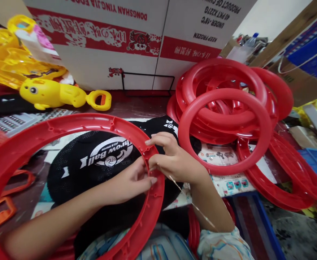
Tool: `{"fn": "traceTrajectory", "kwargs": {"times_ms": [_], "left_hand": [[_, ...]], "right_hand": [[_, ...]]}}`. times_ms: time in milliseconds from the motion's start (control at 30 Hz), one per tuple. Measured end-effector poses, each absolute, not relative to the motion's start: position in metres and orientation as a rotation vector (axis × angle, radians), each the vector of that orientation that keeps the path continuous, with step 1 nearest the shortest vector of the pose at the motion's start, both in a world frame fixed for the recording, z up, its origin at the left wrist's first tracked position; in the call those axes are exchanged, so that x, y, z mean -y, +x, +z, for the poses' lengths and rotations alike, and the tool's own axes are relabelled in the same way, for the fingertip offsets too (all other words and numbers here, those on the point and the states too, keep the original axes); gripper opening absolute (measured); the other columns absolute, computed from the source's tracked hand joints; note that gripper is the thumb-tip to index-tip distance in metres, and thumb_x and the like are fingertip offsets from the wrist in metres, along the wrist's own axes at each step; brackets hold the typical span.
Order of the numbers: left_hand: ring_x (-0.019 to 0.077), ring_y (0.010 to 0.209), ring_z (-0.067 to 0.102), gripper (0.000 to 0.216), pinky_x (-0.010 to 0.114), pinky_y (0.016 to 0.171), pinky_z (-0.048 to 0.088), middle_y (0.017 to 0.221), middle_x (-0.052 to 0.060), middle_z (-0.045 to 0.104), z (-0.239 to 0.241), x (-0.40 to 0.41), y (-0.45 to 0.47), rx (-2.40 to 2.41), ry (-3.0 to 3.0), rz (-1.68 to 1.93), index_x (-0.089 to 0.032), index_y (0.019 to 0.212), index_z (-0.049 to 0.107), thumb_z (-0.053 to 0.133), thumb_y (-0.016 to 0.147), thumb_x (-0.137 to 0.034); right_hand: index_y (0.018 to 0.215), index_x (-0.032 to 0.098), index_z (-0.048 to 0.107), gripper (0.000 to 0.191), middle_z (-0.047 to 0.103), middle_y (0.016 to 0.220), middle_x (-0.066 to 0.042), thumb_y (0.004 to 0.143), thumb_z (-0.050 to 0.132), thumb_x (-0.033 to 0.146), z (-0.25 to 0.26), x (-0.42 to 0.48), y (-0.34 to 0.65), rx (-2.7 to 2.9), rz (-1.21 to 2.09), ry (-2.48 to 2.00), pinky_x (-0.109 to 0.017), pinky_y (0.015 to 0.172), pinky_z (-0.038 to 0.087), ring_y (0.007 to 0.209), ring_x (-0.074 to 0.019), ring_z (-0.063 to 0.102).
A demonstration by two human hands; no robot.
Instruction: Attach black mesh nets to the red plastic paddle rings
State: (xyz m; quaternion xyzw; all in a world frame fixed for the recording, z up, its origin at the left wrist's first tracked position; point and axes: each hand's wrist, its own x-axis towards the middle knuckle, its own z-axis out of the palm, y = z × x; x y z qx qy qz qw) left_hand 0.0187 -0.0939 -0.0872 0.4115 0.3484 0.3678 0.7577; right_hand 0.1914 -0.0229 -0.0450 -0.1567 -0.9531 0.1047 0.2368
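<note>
So you've got both hands on the same stretch of a big red ring, its hollow, pegged side facing up. Your left hand grips the inner edge, thumb in the channel, while your right hand curls its fingers tight over the rim just beside it. A thin strand trails off that right hand along your forearm. The ring's above the desk, over a black mesh cloth printed "Throw Ball". Pile of red rings to your right, yellow toy up left, white carton at the back.
</note>
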Motion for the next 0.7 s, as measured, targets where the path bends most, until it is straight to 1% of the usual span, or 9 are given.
{"fn": "traceTrajectory", "kwargs": {"times_ms": [100,233,300,400,467,567,700], "left_hand": [[0.0137,0.087,0.056,0.024,0.027,0.079,0.049,0.094,0.001,0.058,-0.086,0.095,0.019,-0.766,0.890,0.811,-0.020,0.099,0.053,0.067,0.081,-0.025],[0.0124,0.077,0.056,0.020,0.024,0.068,0.047,0.086,-0.001,0.057,-0.087,0.097,0.019,-0.813,0.884,0.825,-0.021,0.099,0.053,0.064,0.084,-0.028],[0.0125,0.074,0.055,0.018,0.024,0.065,0.046,0.082,-0.001,0.055,-0.088,0.097,0.021,-0.843,0.893,0.845,-0.020,0.098,0.052,0.061,0.085,-0.028],[0.0136,0.077,0.055,0.016,0.025,0.070,0.046,0.081,-0.001,0.054,-0.089,0.097,0.025,-0.870,0.925,0.890,-0.020,0.096,0.050,0.059,0.083,-0.025],[0.0143,0.080,0.055,0.018,0.026,0.072,0.046,0.084,-0.001,0.055,-0.089,0.097,0.027,-0.879,0.953,0.900,-0.020,0.095,0.049,0.059,0.080,-0.022],[0.0147,0.082,0.054,0.020,0.026,0.074,0.044,0.090,0.000,0.056,-0.088,0.097,0.026,-0.907,1.007,0.869,-0.020,0.095,0.050,0.058,0.077,-0.016],[0.0154,0.086,0.052,0.025,0.028,0.078,0.043,0.095,0.000,0.056,-0.088,0.096,0.021,-0.978,1.077,0.788,-0.019,0.100,0.051,0.055,0.076,-0.011]], "right_hand": [[0.079,0.021,0.060,0.015,0.045,0.126,-0.007,0.089,0.050,0.015,-0.045,0.022,0.191,2.619,0.314,-0.439,-0.040,0.105,0.043,0.123,-0.0215,0.037],[0.080,0.021,0.061,0.015,0.046,0.127,-0.008,0.089,0.051,0.016,-0.045,0.022,0.191,2.626,0.397,-0.448,-0.041,0.105,0.042,0.121,-0.0216,0.040],[0.080,0.019,0.062,0.015,0.047,0.127,-0.010,0.089,0.050,0.016,-0.045,0.022,0.190,2.626,0.429,-0.452,-0.041,0.106,0.042,0.120,-0.0216,0.042],[0.080,0.018,0.063,0.015,0.048,0.129,-0.011,0.090,0.051,0.018,-0.044,0.021,0.190,2.653,0.538,-0.449,-0.042,0.106,0.042,0.122,-0.0218,0.043],[0.081,0.019,0.065,0.014,0.048,0.134,-0.011,0.090,0.054,0.021,-0.042,0.019,0.191,2.682,0.627,-0.451,-0.043,0.109,0.040,0.126,-0.0224,0.042],[0.082,0.023,0.069,0.013,0.044,0.142,-0.008,0.088,0.058,0.026,-0.042,0.016,0.191,2.726,0.698,-0.480,-0.044,0.113,0.034,0.132,-0.0229,0.038],[0.081,0.026,0.073,0.012,0.043,0.145,-0.005,0.086,0.063,0.028,-0.045,0.012,0.190,2.761,0.751,-0.476,-0.046,0.116,0.027,0.135,-0.0236,0.034]]}}
